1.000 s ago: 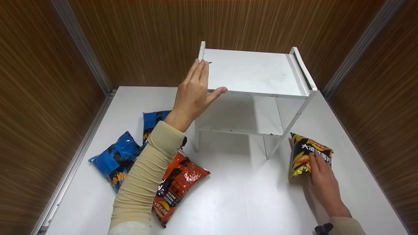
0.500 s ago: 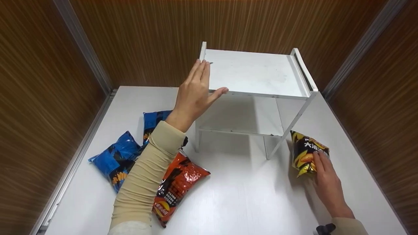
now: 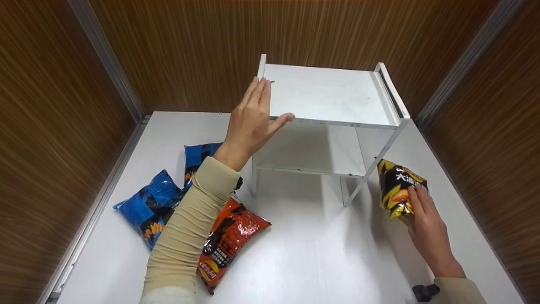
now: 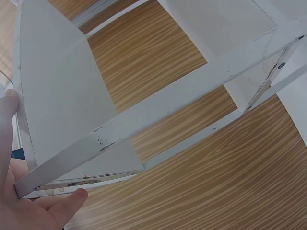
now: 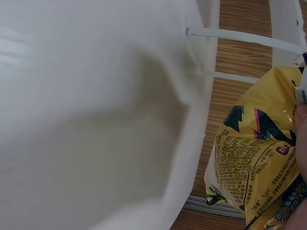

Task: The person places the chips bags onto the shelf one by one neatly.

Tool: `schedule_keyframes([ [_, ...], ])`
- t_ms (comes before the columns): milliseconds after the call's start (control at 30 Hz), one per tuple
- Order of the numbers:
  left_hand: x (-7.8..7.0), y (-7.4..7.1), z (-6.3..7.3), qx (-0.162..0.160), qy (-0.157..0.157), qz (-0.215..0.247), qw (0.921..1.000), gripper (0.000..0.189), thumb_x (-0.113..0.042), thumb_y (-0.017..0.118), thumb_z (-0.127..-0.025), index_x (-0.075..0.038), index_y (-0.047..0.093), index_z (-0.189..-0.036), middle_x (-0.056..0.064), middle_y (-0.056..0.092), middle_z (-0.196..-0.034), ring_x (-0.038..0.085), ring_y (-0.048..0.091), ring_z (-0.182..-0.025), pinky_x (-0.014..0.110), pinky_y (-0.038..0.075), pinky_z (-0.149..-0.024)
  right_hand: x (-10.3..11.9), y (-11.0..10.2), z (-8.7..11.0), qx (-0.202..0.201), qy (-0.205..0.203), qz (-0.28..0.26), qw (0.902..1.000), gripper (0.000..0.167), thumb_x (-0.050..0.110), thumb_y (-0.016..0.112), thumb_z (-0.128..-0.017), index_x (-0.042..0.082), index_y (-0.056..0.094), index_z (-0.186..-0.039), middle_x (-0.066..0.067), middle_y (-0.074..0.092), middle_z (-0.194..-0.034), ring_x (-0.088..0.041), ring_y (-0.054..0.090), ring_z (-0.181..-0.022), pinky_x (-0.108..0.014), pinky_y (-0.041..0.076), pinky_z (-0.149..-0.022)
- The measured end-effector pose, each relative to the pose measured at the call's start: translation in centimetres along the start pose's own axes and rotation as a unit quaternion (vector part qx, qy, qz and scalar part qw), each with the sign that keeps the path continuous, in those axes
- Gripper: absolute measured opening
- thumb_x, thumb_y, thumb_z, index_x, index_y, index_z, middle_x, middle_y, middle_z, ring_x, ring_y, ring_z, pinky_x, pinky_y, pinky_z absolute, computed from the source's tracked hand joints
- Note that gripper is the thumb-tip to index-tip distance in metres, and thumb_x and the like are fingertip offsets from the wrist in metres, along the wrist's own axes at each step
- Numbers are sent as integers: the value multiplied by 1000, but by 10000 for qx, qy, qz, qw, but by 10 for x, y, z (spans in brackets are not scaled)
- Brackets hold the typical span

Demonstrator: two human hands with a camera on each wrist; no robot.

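Observation:
My left hand [image 3: 251,120] rests along the left side of a white two-tier rack [image 3: 325,95], fingers straight and thumb lying out over the front edge. In the left wrist view, the thumb and fingers of this hand [image 4: 29,211] lie on either side of the rack's corner [image 4: 33,179]. My right hand [image 3: 429,230] holds a black and yellow bag of chips [image 3: 396,183] by its lower right part, to the right of the rack. The right wrist view shows the bag's yellow printed back [image 5: 252,153], with the thumb [image 5: 301,143] against it and the other fingers hidden.
A red bag of chips [image 3: 238,228] lies on the white tabletop [image 3: 303,261] beside my left sleeve. Two blue bags [image 3: 145,204] lie farther left, partly covered by the arm. Wood-grain walls [image 3: 190,55] enclose the back and sides.
My right hand has shifted the black and yellow bag slightly up and away, tilting it, and its shadow now spreads apart below it. The left hand and rack stay put.

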State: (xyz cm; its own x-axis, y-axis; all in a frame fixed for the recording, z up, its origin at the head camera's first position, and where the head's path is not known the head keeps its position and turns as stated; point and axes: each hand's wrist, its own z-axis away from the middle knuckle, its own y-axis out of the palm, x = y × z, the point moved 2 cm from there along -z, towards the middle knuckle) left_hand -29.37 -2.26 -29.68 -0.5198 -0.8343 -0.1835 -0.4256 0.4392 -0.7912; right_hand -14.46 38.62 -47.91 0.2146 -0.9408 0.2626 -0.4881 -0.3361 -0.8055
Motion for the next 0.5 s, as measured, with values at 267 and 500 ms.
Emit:
schedule_keyframes([
  [267, -1, 1, -1, 56, -32, 0, 10000, 90, -66, 48, -94, 4, 36, -150, 20, 40, -155, 32, 32, -149, 39, 39, -114, 7, -21, -16, -259, -104, -2, 9996, 91, -18, 77, -71, 7, 41, -150, -25, 41, -150, -52, 44, -132, -63, 44, -96],
  [500, -2, 1, -2, 73, -46, 59, 9999, 91, -66, 47, -94, 4, 36, -150, 20, 40, -155, 31, 32, -149, 39, 38, -115, 12, -38, -31, -307, -148, -21, 9994, 92, -16, 76, -73, 11, 38, -152, -23, 39, -153, -50, 44, -134, -59, 42, -99],
])
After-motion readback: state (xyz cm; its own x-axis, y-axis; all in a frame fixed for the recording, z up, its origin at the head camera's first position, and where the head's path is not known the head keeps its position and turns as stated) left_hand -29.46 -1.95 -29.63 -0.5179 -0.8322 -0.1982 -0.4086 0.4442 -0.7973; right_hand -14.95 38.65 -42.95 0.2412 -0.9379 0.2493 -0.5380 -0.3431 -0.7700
